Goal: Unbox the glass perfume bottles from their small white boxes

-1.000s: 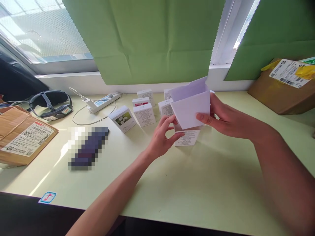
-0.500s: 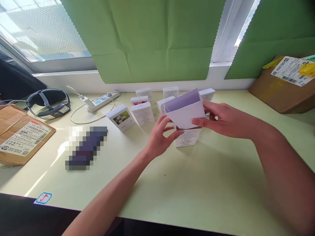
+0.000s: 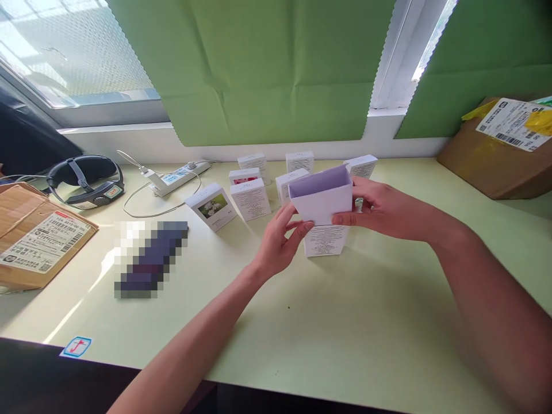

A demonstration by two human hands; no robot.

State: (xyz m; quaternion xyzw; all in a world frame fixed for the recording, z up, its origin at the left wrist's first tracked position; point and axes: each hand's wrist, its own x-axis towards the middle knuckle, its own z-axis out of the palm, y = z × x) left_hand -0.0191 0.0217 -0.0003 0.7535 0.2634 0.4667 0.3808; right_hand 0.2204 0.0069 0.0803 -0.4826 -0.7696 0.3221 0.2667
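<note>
An open-topped white paper sleeve point(image 3: 321, 206) sits over the upper end of a white box with printed text point(image 3: 325, 240), which stands on the table. My right hand point(image 3: 375, 208) is closed on the sleeve's right end, thumb along its lower front edge. At the left, my left hand point(image 3: 282, 237) grips around the seam where sleeve and box meet, its thumb at the box's upper left corner. The inside of the sleeve looks bare at its visible upper part; its bottom is hidden.
Several white boxes stand behind, one showing a flower picture point(image 3: 213, 206), another printed with text point(image 3: 250, 200). Leftward are a pixelated dark object point(image 3: 153, 259), a power strip point(image 3: 181, 177), a black strapped device point(image 3: 92, 184) and a cardboard parcel point(image 3: 38, 241). A carton point(image 3: 487, 155) sits far right.
The sleeve has come down and levelled onto the printed box, closing the brown gap between them. Both hands moved slightly left with it.
</note>
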